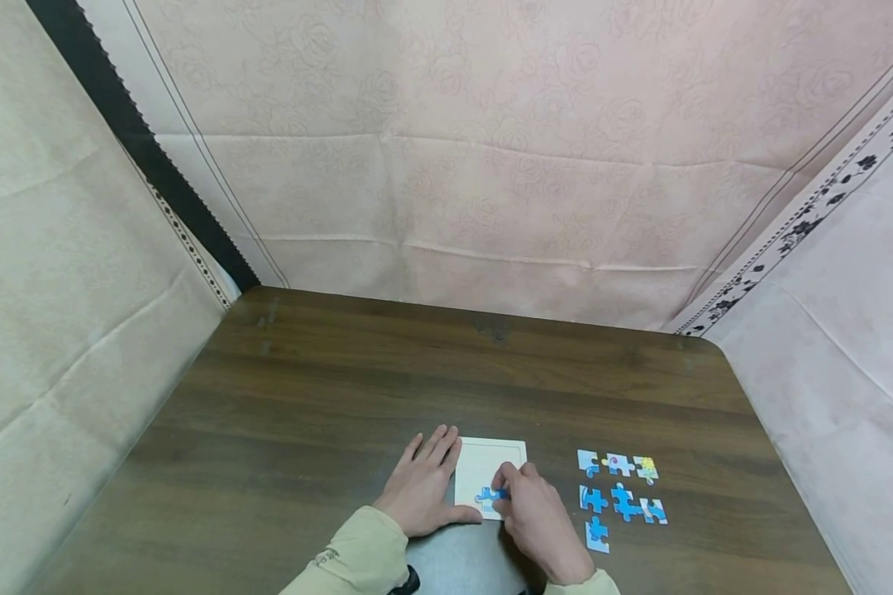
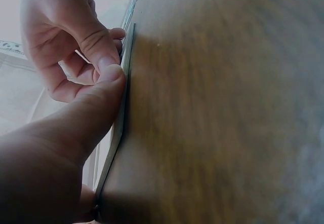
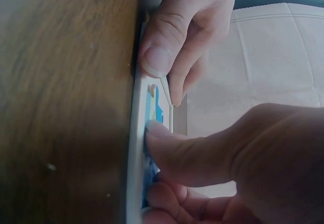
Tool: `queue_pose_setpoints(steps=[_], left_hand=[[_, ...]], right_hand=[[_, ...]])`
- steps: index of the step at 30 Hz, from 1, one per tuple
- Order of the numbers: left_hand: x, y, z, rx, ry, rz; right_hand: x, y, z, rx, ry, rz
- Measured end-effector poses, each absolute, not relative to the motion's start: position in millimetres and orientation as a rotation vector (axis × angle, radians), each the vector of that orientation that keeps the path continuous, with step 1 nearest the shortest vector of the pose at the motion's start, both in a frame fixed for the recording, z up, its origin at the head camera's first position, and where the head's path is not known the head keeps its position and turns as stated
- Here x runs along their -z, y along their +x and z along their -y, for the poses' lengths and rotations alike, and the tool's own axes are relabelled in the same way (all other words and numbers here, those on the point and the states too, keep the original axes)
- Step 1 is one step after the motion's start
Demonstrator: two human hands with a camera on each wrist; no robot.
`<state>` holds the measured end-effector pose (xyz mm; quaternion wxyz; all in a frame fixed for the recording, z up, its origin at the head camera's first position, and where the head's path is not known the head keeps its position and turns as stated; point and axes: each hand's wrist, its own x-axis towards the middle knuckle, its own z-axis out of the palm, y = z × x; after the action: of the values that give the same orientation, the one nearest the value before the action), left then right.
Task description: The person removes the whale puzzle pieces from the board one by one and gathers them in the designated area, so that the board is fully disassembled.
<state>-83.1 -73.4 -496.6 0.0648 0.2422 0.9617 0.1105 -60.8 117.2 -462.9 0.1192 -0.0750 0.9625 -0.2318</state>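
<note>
A white square puzzle board [image 1: 489,456] lies near the front of the table, with blue jigsaw pieces [image 1: 485,498] along its lower part. My left hand [image 1: 419,489] rests with straight, spread fingers along the board's left side, and its thumb [image 3: 161,57] presses on the front rim. Over the lower right of the board, my right hand [image 1: 539,516] has its fingers curled and pinches a blue jigsaw piece [image 3: 148,176] against the surface, thumb on the near side. That piece is mostly hidden under the fingers.
Right of the board, several loose jigsaw pieces [image 1: 625,502] lie in rows on the brown wooden table [image 1: 342,388]. A grey surface [image 1: 461,566] shows below the board, between the forearms. Pale patterned cloth [image 1: 491,190] hangs behind the table and at both sides.
</note>
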Motion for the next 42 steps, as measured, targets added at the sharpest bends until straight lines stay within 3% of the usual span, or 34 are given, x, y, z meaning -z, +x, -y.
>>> queue_pose_setpoints(steps=[42], left_hand=[[498.0,-84.2,74.2,-0.360,0.732,-2.890]], right_hand=[[462.7,-56.3,-121.6,0.782,-0.260,-2.807]])
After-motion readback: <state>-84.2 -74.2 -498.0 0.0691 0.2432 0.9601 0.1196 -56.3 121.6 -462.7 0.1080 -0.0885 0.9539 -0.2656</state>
